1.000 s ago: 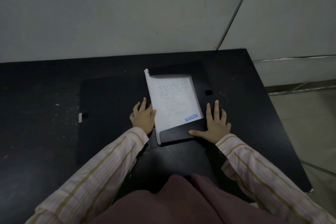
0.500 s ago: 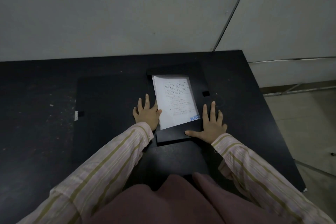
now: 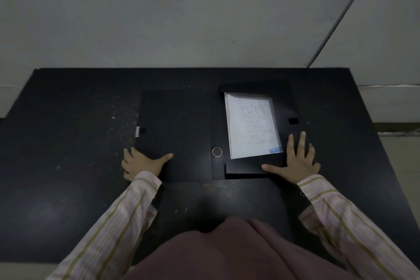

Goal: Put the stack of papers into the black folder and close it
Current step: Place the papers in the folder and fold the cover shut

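The black folder (image 3: pixel 177 120) lies open and flat on the table. Its right half holds the white stack of papers (image 3: pixel 252 125), printed side up, framed by a far flap (image 3: pixel 254 86) and a near flap (image 3: pixel 245 167). My left hand (image 3: pixel 141 163) is at the near left corner of the left cover, thumb on top and fingers curled around its edge. My right hand (image 3: pixel 297 161) rests flat with fingers spread on the folder's right side next to the papers, its thumb on the near flap.
The black table (image 3: pixel 68 143) reaches a grey wall at the back. Its right edge drops to the floor (image 3: pixel 400 154). A round hole (image 3: pixel 216 152) marks the folder's spine. Small fastener patches sit on the right half (image 3: pixel 293 121) and the left cover's edge (image 3: pixel 139 130).
My left hand has left the papers' left side and moved left to the near left corner of the cover. The right hand stays pressed beside the papers.
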